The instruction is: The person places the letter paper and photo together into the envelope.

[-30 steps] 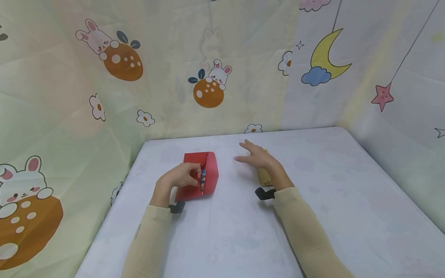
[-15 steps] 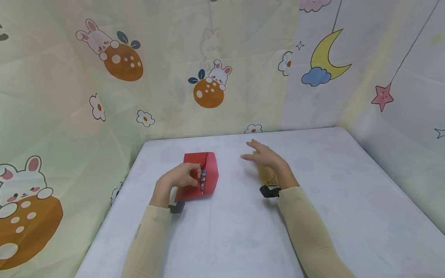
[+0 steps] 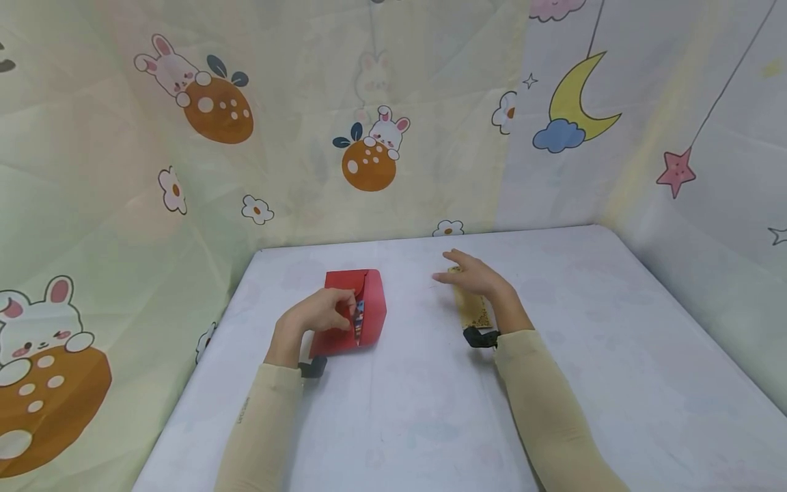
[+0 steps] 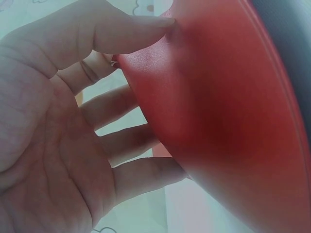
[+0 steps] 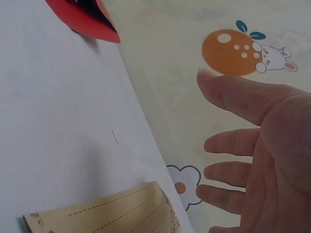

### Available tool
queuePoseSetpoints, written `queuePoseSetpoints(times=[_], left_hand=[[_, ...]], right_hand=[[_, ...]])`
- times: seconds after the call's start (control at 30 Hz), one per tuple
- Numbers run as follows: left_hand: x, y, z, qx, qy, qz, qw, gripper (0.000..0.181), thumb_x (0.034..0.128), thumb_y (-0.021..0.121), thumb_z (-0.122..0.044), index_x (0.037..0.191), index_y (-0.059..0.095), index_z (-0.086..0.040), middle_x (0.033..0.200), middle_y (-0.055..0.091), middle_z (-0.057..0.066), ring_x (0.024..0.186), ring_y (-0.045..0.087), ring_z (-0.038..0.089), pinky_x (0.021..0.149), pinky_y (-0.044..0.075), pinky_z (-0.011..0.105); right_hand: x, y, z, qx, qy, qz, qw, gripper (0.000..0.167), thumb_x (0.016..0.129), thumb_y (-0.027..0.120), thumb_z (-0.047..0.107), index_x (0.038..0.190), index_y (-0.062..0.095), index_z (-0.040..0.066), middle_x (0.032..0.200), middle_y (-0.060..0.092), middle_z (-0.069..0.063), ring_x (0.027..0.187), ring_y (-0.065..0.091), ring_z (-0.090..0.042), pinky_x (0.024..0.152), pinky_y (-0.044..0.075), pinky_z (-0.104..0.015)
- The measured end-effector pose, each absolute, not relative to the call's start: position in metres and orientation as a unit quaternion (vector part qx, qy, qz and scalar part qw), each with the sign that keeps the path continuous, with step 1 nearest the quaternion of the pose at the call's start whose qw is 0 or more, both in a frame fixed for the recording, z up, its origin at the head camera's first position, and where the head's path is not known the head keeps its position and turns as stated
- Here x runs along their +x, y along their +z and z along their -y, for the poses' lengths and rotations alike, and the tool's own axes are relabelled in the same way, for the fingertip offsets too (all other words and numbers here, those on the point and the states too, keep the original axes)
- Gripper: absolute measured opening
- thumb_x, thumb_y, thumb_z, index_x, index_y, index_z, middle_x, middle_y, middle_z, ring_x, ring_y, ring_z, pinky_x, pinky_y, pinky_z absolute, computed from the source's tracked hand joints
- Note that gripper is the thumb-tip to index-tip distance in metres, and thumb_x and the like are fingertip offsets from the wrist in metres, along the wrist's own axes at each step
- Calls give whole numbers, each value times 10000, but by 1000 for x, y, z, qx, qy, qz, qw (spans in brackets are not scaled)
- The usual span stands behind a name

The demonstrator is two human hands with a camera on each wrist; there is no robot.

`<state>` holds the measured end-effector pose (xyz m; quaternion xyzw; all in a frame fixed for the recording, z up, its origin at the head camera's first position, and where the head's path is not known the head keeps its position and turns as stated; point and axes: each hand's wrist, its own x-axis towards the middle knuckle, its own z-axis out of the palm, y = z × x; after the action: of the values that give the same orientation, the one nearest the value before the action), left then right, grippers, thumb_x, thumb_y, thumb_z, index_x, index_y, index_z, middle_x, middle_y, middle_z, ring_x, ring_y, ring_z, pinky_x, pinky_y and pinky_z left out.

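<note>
A red envelope (image 3: pixel 372 311), its mouth spread apart with a multicoloured patterned strip showing inside, lies on the left part of the table. My left hand (image 3: pixel 320 309) pinches its edge; in the left wrist view the thumb (image 4: pixel 146 34) presses the glossy red face (image 4: pixel 209 107) while the other fingers go behind it. To the right lies a tan sheet of letter paper (image 3: pixel 471 311) with dashed lines and an ornate border. Above this sheet hovers my right hand (image 3: pixel 476 275), fingers extended and holding nothing. Its palm (image 5: pixel 282 165) partly shows in the right wrist view, apart from the paper.
A white-covered table (image 3: pixel 418 424) fills the lower view. Behind it and at both sides hang printed curtains (image 3: pixel 295 137) with rabbits, flowers and a moon. Both wrists carry small black devices, one black device (image 3: pixel 482 337) being near the paper's front end.
My right hand has drawn back to the right, off the envelope's side, uncovering more of the tan paper. The left hand and the red envelope have stayed in place.
</note>
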<state>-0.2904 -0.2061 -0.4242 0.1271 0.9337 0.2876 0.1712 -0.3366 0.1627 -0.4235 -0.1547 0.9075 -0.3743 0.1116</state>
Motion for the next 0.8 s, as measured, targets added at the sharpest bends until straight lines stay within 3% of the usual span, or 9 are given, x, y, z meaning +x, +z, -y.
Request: queuePoseSetpoints(times=[0.8], left_hand=[[-289,-422,205,128,284,-936,167,367,764,913,-169,1021,651,-170,1060,636,33,1102,578,260,751,611,348]], right_hand=[[-337,-426,-174,-132,-401,-897,130,857,965,654,559,1636,313,151,1721,235,-130,1592,203,-382,1262,203,-606]])
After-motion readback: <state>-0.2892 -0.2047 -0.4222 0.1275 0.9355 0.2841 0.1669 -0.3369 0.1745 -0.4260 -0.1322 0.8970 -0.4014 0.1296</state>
